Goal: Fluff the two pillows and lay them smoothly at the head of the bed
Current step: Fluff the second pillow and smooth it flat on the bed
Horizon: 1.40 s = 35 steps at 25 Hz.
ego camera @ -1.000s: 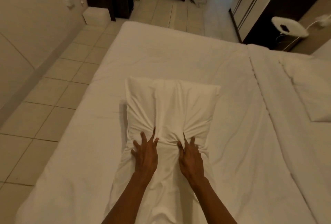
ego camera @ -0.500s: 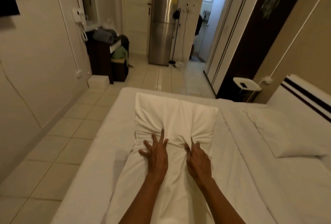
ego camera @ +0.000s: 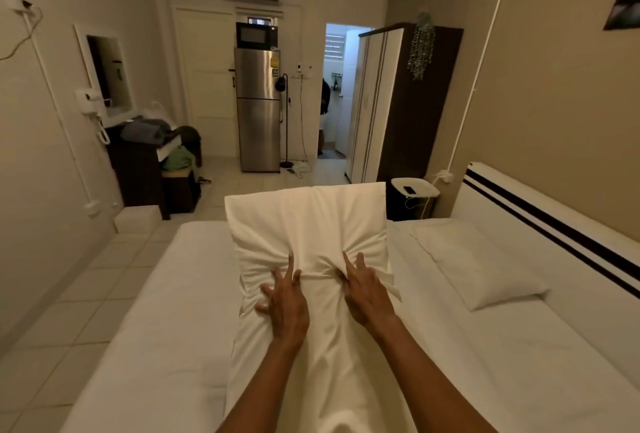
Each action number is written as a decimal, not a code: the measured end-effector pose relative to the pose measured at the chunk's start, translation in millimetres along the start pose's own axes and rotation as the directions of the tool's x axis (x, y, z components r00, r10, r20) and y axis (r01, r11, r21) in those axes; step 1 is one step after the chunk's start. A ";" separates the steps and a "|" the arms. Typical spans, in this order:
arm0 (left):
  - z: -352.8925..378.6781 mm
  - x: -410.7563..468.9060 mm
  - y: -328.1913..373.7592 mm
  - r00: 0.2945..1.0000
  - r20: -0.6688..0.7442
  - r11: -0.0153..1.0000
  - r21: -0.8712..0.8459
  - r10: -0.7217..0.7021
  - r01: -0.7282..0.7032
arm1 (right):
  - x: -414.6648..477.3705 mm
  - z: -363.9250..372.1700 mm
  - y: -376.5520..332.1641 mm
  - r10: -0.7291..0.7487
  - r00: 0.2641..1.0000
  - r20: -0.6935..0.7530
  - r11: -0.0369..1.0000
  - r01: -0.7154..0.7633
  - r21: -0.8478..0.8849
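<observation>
I hold a white pillow (ego camera: 308, 221) lengthwise in front of me, its far end raised above the bed (ego camera: 152, 328). My left hand (ego camera: 285, 301) and my right hand (ego camera: 367, 294) sit side by side on its middle. Both pinch the cover, which bunches into creases between them, while some fingers stay stretched out. The pillow's near end runs down between my forearms. A second white pillow (ego camera: 478, 269) lies flat on the right side of the bed, beside the white headboard with dark stripes (ego camera: 540, 217).
Tiled floor (ego camera: 69, 311) runs along the bed's left side. A small white bedside table (ego camera: 414, 188) and a dark wardrobe (ego camera: 408, 103) stand beyond the headboard. A fridge (ego camera: 258, 110), a dark desk with bags (ego camera: 138, 162) and an open doorway (ego camera: 334, 93) are at the far end.
The pillow's far end has risen off the mattress with both hands still bunching its middle. My view has tilted up from the bed to the room.
</observation>
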<state>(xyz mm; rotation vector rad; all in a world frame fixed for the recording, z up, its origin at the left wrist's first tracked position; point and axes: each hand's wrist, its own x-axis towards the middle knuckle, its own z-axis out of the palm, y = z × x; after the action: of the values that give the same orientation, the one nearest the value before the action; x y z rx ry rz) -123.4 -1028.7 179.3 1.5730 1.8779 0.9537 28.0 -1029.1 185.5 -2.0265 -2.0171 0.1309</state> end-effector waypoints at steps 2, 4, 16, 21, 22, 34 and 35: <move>34.9 -17.7 32.6 1.000 -0.013 0.998 -0.065 -0.009 0.008 | -3.2 -20.9 44.1 0.011 1.000 0.013 1.000 -0.011 -0.018; 68.8 -32.8 59.6 1.000 -0.002 0.993 -0.118 -0.024 0.024 | -7.4 -40.4 86.9 0.017 1.000 0.018 0.999 -0.016 -0.030; 272.0 -106.2 183.0 0.973 0.223 0.983 -0.185 0.055 -0.014 | -54.9 -96.5 329.7 0.203 0.976 0.075 0.979 -0.202 -0.021; 357.4 -112.3 227.4 0.940 0.328 0.986 -0.160 0.099 -0.048 | -59.1 -108.1 419.0 0.340 0.937 0.083 0.940 -0.342 0.012; 373.7 -114.6 236.3 0.933 0.343 0.985 -0.163 0.106 -0.052 | -60.1 -109.8 436.9 0.357 0.930 0.083 0.933 -0.360 0.016; 560.8 -168.7 350.0 0.938 0.345 0.994 -0.109 0.032 0.007 | -62.6 -141.2 658.9 0.293 0.951 0.093 0.954 -0.298 0.040; 575.3 -174.4 360.0 0.944 0.328 0.995 -0.099 0.020 0.014 | -61.6 -145.4 677.2 0.272 0.957 0.101 0.960 -0.277 0.043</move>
<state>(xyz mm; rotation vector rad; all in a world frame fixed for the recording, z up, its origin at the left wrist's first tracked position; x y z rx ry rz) 571.0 -1059.1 90.3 1.5654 1.5727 0.7207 718.4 -1100.7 141.7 -2.2931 -1.7487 0.3416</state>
